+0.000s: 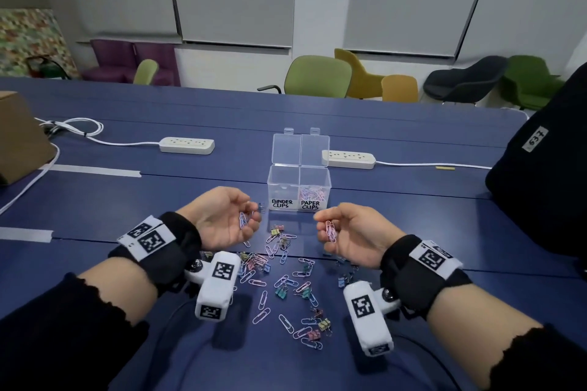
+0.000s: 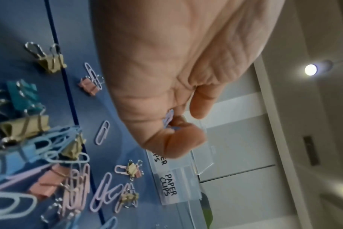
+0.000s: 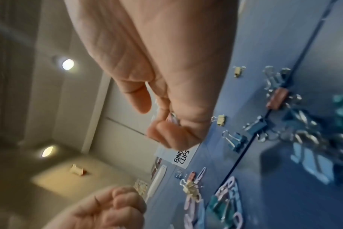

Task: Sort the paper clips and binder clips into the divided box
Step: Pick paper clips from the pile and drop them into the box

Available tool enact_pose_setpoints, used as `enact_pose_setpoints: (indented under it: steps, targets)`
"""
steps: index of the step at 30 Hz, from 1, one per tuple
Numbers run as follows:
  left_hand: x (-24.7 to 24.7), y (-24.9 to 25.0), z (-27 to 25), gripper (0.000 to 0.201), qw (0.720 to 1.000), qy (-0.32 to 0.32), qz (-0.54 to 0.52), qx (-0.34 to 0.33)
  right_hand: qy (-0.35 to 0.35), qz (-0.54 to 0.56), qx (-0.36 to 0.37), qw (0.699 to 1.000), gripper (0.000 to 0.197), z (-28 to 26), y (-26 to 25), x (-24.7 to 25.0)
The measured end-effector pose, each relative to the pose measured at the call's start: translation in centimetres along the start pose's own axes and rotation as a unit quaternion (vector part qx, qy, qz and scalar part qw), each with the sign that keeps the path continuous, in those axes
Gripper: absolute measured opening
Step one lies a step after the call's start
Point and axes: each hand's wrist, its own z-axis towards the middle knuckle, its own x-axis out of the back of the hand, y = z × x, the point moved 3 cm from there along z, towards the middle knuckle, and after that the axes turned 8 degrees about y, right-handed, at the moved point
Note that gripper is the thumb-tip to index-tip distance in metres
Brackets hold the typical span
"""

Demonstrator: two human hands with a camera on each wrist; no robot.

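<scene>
Both grips are loaded: my left hand (image 1: pixel 222 219) curls round blue paper clips (image 1: pixel 243 220), my right hand (image 1: pixel 349 232) pinches pink paper clips (image 1: pixel 331 231). Next, I judge, both go into the divided box (image 1: pixel 298 187) just ahead on the counter (image 1: pixel 413 200) (right half, labelled paper clips).

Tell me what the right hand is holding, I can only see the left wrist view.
Observer: The right hand is palm up, its fingers curled round a few pink paper clips.
Operator: Is anything in the binder clips side yet?
Observer: No, the binder clips compartment of the divided box looks empty.
</scene>
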Motion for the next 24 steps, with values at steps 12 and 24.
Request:
enact_pose_setpoints:
  steps: [12, 24]
  targets:
    - [-2.2, -0.4, 1.3, 0.033, 0.701, 0.130, 0.669, -0.212, -0.039, -0.836, 0.105, 0.538, 0.052, 1.9, 0.4, -4.5]
    - [-3.9, -0.9, 1.9, 0.046, 0.643, 0.129, 0.725, -0.208, 0.002, -0.795, 0.167, 0.583, 0.032, 2.5, 0.2, -3.9]
